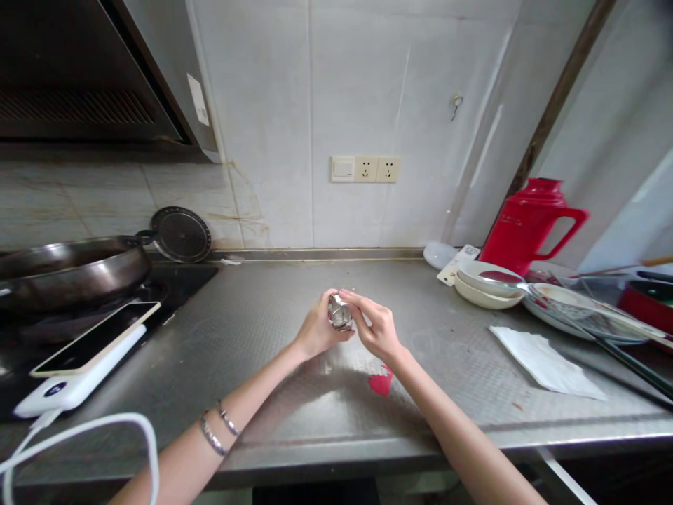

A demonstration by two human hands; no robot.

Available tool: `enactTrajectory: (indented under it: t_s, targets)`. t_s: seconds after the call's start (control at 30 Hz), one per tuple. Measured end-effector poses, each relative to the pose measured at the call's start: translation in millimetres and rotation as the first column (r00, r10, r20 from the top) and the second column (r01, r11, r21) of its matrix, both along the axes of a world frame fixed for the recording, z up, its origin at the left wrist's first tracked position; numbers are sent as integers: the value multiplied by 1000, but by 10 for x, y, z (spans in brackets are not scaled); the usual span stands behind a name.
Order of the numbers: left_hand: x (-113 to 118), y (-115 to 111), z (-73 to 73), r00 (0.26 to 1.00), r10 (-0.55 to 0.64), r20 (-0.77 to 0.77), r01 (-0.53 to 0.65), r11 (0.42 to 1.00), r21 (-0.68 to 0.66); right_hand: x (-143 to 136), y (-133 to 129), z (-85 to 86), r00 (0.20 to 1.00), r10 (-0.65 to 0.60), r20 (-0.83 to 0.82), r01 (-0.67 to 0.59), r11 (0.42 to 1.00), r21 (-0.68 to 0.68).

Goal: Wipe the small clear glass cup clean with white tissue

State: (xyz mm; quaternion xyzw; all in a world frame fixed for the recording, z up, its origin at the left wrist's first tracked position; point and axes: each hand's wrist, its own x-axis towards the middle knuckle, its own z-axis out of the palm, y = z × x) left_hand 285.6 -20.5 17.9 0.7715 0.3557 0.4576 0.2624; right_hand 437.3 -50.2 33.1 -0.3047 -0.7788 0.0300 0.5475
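Above the middle of the steel counter (252,337), my left hand (318,326) is closed round a small round silvery object (340,313). Its surface looks crinkled like foil, but its exact kind is too small to make out. My right hand (376,326) is closed too, with its fingertips pinched at the upper right rim of the same object. The fingers partly cover its sides. Below my right wrist lies a torn red scrap (381,382) on the counter.
On the left, a pan (73,270) sits on the black stove, with a phone (97,337) on a white power bank (78,379) and its cable in front. To the right stand a red thermos (526,228), bowls (486,291), a patterned plate (578,319) and a paper napkin (547,361).
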Motion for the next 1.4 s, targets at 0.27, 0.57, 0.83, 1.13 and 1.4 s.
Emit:
enactTrajectory:
  t_s: [0.27,0.57,0.83,1.13,1.4]
  targets:
    - [-26,57,-4,995,104,3,-103,993,-51,-38,-74,13,1000,-12,-4,12,999,37]
    - [-17,45,-66,987,114,-109,-115,993,2,-47,272,200,982,-183,-53,178,979,-98]
    - [-12,29,-52,985,93,-145,-97,995,-22,-85,187,127,997,-46,-67,44,998,-44]
    - [3,-4,-19,992,65,-109,-64,998,18,-64,88,73,998,-28,-48,32,996,79]
    - [-5,45,-32,994,58,-88,-61,998,-30,-64,32,91,1000,5,-10,-3,991,134]
